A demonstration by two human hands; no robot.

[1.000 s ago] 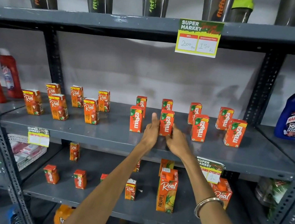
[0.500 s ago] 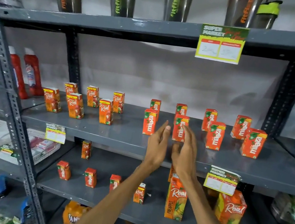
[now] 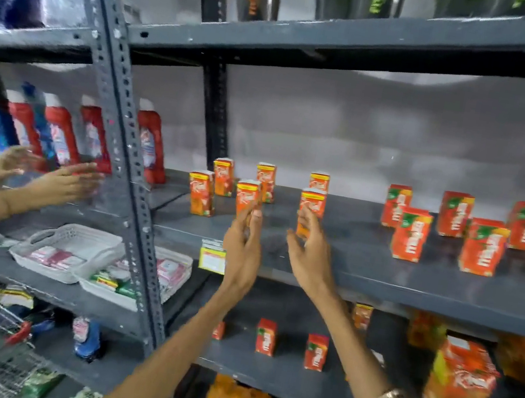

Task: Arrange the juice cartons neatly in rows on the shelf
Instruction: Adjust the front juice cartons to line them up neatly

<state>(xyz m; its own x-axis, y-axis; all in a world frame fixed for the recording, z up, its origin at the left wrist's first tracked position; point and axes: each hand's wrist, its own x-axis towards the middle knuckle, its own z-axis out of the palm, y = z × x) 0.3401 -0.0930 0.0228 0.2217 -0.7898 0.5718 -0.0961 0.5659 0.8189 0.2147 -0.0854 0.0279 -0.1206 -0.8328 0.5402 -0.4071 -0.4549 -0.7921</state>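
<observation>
Both hands are shifting left, off the Maaza cartons (image 3: 409, 235) and onto the Real juice cartons (image 3: 201, 192). Just above the yellow price tag (image 3: 212, 256), the left hand (image 3: 242, 247) is touching the front-middle carton (image 3: 247, 194) with straight fingers. Right of the tag, the right hand (image 3: 309, 255) is touching the front-right carton (image 3: 312, 203), fingers spread, gripping nothing. Likely nudging both to square the front row. Farther above the tag, the back row (image 3: 266, 178) is standing upright.

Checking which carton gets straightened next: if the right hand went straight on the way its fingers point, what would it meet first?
Probably the front juice carton right ahead of the right hand; the fingers overlap its lower half, but blur hides whether they touch.
</observation>
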